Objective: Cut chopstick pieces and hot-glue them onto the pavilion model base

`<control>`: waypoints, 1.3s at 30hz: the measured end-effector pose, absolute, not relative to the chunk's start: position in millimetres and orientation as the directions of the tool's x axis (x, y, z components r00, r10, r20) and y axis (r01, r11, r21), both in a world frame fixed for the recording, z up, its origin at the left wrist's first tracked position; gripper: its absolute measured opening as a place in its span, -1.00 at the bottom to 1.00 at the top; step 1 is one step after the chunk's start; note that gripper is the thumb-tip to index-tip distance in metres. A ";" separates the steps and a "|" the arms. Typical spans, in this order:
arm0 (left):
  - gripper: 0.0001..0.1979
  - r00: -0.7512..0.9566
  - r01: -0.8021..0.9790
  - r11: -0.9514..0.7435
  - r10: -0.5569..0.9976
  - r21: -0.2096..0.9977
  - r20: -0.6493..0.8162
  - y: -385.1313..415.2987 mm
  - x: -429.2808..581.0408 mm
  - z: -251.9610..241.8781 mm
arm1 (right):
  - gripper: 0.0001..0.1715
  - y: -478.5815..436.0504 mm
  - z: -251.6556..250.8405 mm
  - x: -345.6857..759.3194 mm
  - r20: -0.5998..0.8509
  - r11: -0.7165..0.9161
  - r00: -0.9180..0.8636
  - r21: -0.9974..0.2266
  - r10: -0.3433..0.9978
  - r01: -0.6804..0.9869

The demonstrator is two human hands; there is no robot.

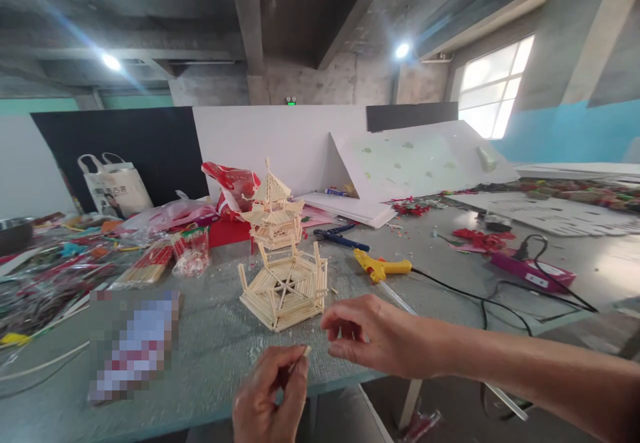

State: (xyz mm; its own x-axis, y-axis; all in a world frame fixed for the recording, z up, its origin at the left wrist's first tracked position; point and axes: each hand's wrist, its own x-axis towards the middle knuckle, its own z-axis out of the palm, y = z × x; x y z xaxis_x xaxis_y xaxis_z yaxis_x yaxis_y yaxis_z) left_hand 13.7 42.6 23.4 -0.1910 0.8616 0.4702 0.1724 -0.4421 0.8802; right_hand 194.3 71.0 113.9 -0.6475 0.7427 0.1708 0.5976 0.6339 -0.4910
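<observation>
Pinching a short pale wooden stick between thumb and fingertips, the left hand hovers over the grey table edge. Just right of it, the right hand hangs loosely curled, gripping nothing. Just beyond both hands sits a hexagonal stick-built base, with a yellow glue gun farther right.

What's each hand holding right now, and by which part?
Left hand pinches a short stick by its lower end between thumb and fingers; the tip sticks out. Right hand holds nothing.
</observation>
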 end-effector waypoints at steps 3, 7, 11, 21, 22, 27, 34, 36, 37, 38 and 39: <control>-0.86 -0.200 0.197 -0.425 0.865 0.884 0.460 42.5 12.2 22.2 | -0.81 76.4 110.0 174.9 0.207 0.723 -0.715 -0.410 0.668 0.556; -0.83 -0.220 0.228 -0.395 0.870 0.890 0.442 43.8 10.8 16.3 | -0.77 82.0 102.8 162.4 0.267 0.866 -0.824 -0.167 0.500 0.471; -0.79 -0.204 0.200 -0.330 0.907 0.922 0.369 44.2 10.1 15.8 | -0.74 82.3 100.6 159.2 0.248 0.893 -0.864 -0.003 0.437 0.451; -0.75 -0.094 -0.145 -0.134 0.988 0.980 0.122 41.9 18.7 25.9 | -0.81 77.4 106.8 162.2 0.197 0.892 -0.898 0.154 0.394 0.426; -0.76 -0.088 -0.150 -0.125 0.990 0.981 0.112 42.0 19.0 27.1 | -0.80 77.8 106.9 162.2 0.178 0.887 -0.902 0.185 0.393 0.423; -0.82 -0.051 -0.009 -0.112 0.992 0.994 0.112 42.9 16.7 27.4 | -0.78 79.0 109.6 160.4 0.076 0.875 -0.919 0.285 0.386 0.391; -0.83 -0.086 0.082 -0.185 0.978 0.979 0.192 41.7 16.3 25.8 | -0.79 72.0 115.9 151.0 0.030 0.888 -0.938 0.311 0.346 0.338; -0.83 -0.107 0.098 -0.201 0.972 0.975 0.211 39.5 16.0 29.0 | -0.76 70.2 121.2 149.4 0.042 0.895 -0.938 0.287 0.344 0.341; -0.83 -0.118 0.104 -0.203 0.970 0.974 0.215 38.4 15.4 30.3 | -0.77 71.0 125.7 150.3 0.061 0.898 -0.933 0.257 0.353 0.357; -0.83 -0.129 0.112 -0.205 0.967 0.972 0.219 37.5 14.2 31.2 | -0.78 73.8 131.7 152.9 0.080 0.901 -0.925 0.210 0.371 0.380; -0.83 -0.142 0.118 -0.210 0.964 0.971 0.226 36.9 12.5 31.5 | -0.81 79.1 138.7 157.6 0.105 0.896 -0.909 0.154 0.404 0.416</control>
